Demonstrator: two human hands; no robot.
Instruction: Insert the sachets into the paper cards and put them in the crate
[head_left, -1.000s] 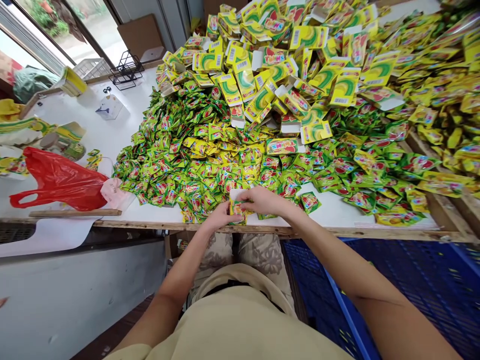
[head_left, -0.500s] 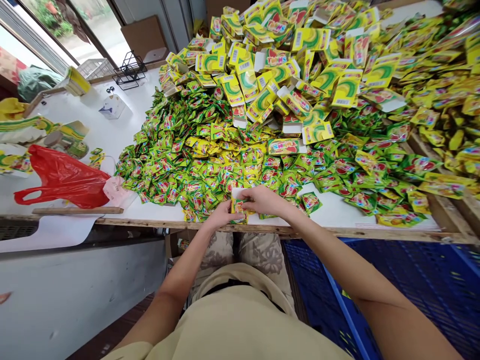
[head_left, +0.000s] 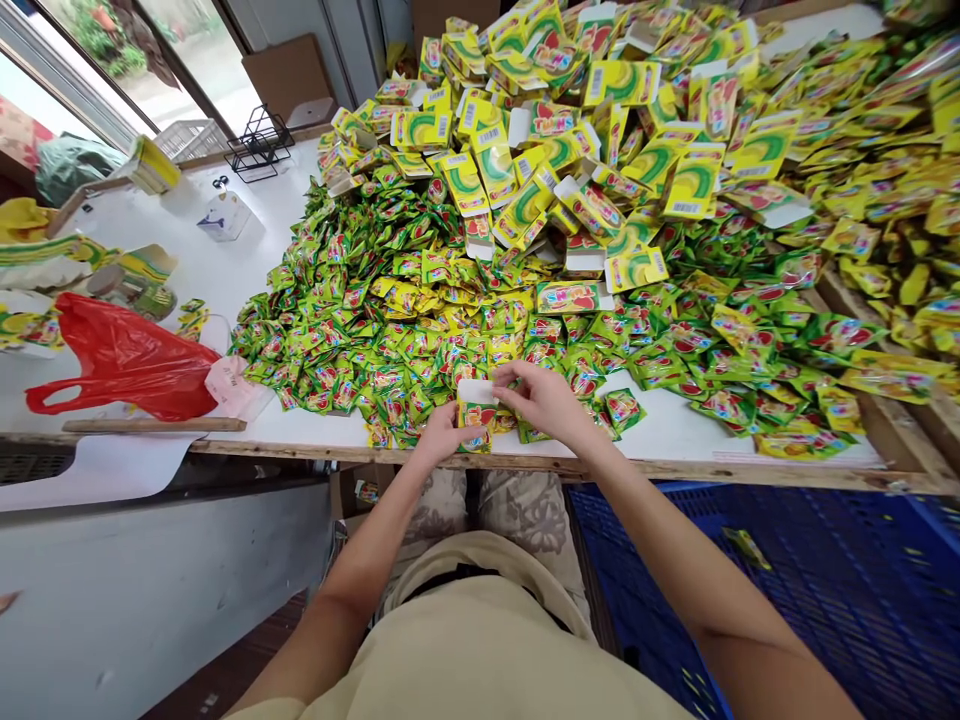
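Observation:
At the table's front edge my left hand is closed around the left side of a small carton, its thumb across the lower front. The carton is yellow, green and red, with a white flap raised at its top. My right hand is at the carton's upper right corner, thumb and fingers apart; whether the fingertips touch the flap I cannot tell. Just beyond both hands lies a heap of green and yellow candy sachets. Behind the sachets, printed cartons are piled up, several with flaps standing out.
A red plastic bag lies on the white table at left, by a wooden strip. Farther back stand a black wire rack and a small white box. Blue crates stand below the table at right.
The carton has turned to show more of its printed front and white flap. My right hand has drawn slightly right, its fingers moving off the carton's front.

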